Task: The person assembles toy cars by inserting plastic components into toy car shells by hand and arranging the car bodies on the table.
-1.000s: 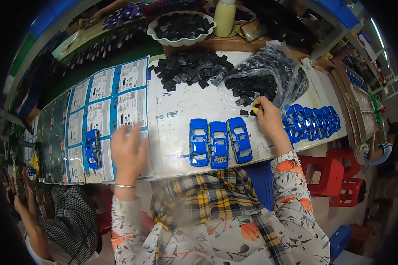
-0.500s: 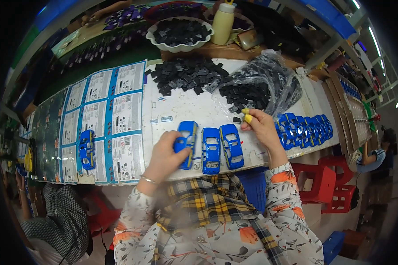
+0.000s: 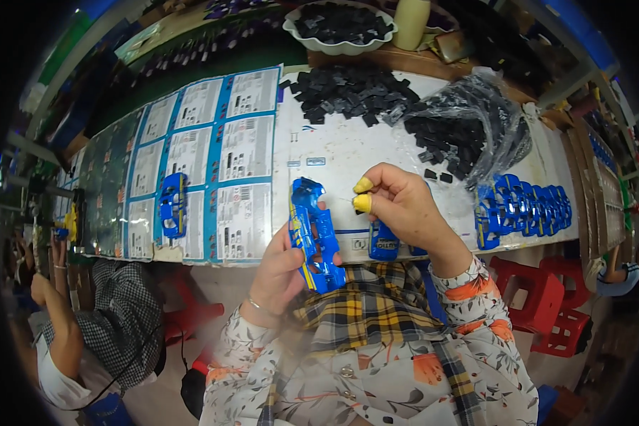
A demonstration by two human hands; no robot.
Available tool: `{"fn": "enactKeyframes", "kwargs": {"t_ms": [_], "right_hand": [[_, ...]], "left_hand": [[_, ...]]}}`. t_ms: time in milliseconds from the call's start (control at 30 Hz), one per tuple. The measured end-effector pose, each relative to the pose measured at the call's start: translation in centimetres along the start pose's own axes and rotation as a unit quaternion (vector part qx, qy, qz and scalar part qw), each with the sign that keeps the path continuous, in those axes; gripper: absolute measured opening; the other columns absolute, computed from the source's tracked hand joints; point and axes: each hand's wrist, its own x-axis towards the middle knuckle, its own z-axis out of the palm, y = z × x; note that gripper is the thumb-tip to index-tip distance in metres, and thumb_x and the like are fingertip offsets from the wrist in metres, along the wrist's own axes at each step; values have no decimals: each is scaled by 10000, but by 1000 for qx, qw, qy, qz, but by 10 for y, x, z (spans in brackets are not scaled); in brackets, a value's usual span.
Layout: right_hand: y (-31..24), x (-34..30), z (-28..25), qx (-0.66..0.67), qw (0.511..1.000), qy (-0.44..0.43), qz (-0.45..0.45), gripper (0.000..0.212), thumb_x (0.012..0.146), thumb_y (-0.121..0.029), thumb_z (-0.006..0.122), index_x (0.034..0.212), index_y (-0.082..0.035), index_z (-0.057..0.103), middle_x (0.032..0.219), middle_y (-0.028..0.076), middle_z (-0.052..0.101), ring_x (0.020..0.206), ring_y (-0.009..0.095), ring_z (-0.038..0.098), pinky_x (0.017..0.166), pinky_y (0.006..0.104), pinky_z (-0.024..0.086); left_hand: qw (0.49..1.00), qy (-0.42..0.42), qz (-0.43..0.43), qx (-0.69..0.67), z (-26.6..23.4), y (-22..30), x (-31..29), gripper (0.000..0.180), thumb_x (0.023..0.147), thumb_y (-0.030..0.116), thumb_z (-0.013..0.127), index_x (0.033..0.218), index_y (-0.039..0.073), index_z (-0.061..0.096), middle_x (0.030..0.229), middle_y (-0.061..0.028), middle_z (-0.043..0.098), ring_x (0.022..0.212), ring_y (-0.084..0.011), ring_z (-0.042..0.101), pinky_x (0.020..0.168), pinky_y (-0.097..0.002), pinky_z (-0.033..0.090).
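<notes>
My left hand grips a blue toy car body near the table's front edge. The body is turned so that its hollow inside shows, with yellow trim along one side. Just to its right and slightly above, my right hand is closed in a pinch, with yellow covers on thumb and forefinger. A bit of a small black plastic piece shows at those fingertips. Partly hidden below this hand lies another blue car body, and a sliver of one more shows beside it.
Loose black pieces lie heaped at the back, with more beside a clear plastic bag. A row of blue car bodies stands at right. Printed card sheets cover the left, bearing one blue car. A white bowl holds black pieces.
My left hand has lifted the car body off the table and turned its underside into view. The right hand has come left from beside the black pieces toward it. The whole view has shifted.
</notes>
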Motion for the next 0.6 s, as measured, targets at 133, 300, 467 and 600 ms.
{"fn": "enactKeyframes", "kwargs": {"t_ms": [133, 300, 467, 600], "right_hand": [[-4, 8, 27, -6, 994, -108, -23, 112, 825, -4, 599, 931, 21, 573, 785, 10, 591, 644, 36, 545, 563, 166, 449], [2, 13, 41, 7, 992, -122, -19, 97, 801, 45, 572, 896, 29, 579, 783, 18, 592, 676, 31, 536, 577, 170, 452], [9, 13, 44, -10, 992, -126, 10, 80, 786, 74, 547, 844, 31, 581, 780, 13, 584, 684, 32, 523, 585, 177, 442], [8, 14, 46, -35, 992, -124, 10, 84, 766, 75, 555, 831, 27, 579, 766, 13, 582, 697, 34, 524, 584, 186, 441]], "left_hand": [[1000, -9, 12, 21, 1, -1, -5, 702, 756, 284, 738, 1281, -4, 372, 1065, -147, 584, 861, -237, 640, 769, -359, 545], [1000, 1, 4, 23, 0, 0, -9, 683, 769, 301, 723, 1265, -14, 374, 1028, -153, 584, 857, -251, 639, 742, -371, 559], [999, 15, 11, 47, 7, 1, -11, 662, 776, 322, 712, 1244, -12, 385, 965, -150, 596, 807, -264, 650, 710, -377, 566], [998, 10, 12, 55, 8, 3, -13, 663, 778, 334, 709, 1243, -11, 385, 962, -148, 596, 810, -264, 650, 708, -378, 567]]}}
